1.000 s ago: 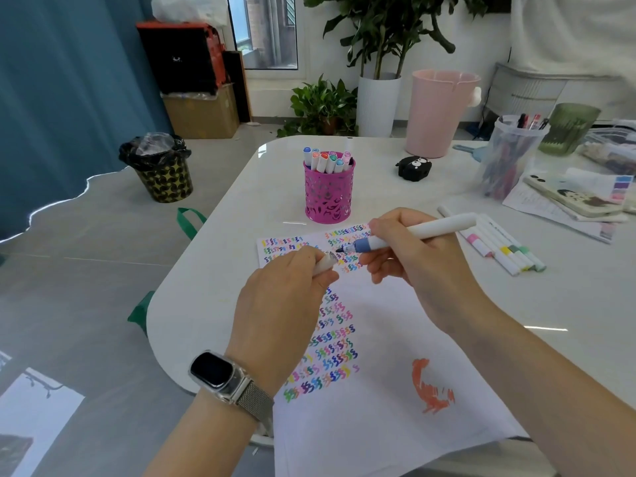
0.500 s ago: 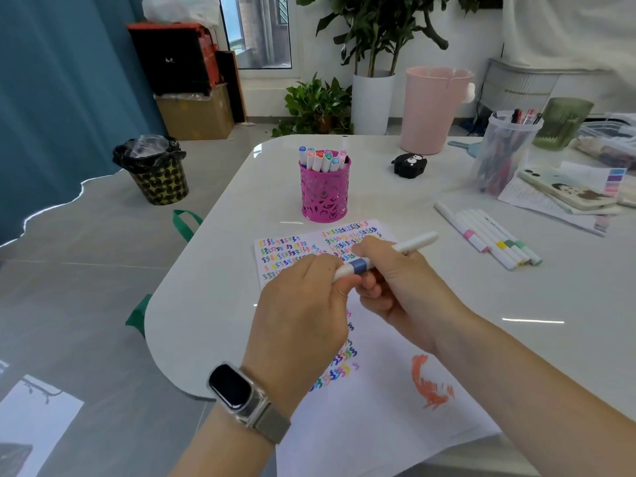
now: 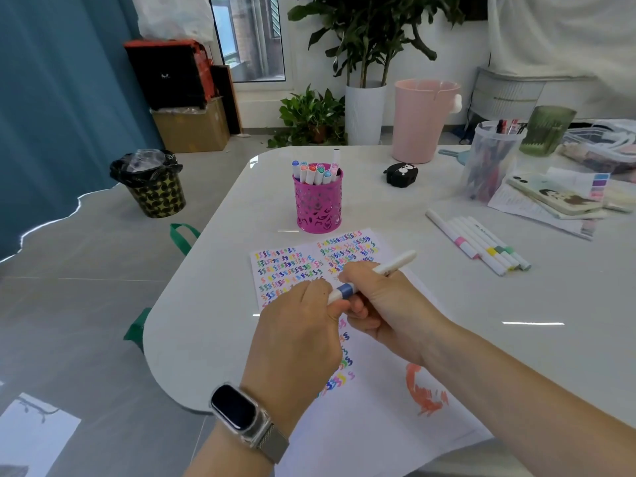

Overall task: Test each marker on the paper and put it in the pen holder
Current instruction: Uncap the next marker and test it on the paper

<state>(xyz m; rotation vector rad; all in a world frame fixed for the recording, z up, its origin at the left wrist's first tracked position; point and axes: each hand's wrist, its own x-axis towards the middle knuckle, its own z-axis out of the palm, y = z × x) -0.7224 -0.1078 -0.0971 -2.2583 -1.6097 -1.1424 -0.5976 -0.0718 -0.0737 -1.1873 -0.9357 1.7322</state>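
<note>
White glossy table (image 3: pixel 447 339), paper (image 3: pixel 378 390) under my hands. Right hand (image 3: pixel 389 311) is clenched round the blue-banded marker (image 3: pixel 375 273), held just above the sheet; left hand (image 3: pixel 303 325) pinches its cap end. Looks like the cap is going on. I'd push straight along the barrel until it seats, no twisting, then drop it in the pink pen holder (image 3: pixel 319 204) beyond the paper. Five markers (image 3: pixel 481 249) wait to the right.

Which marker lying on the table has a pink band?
The leftmost marker in the loose row on the table; its neighbours carry yellow or green bands.
</note>
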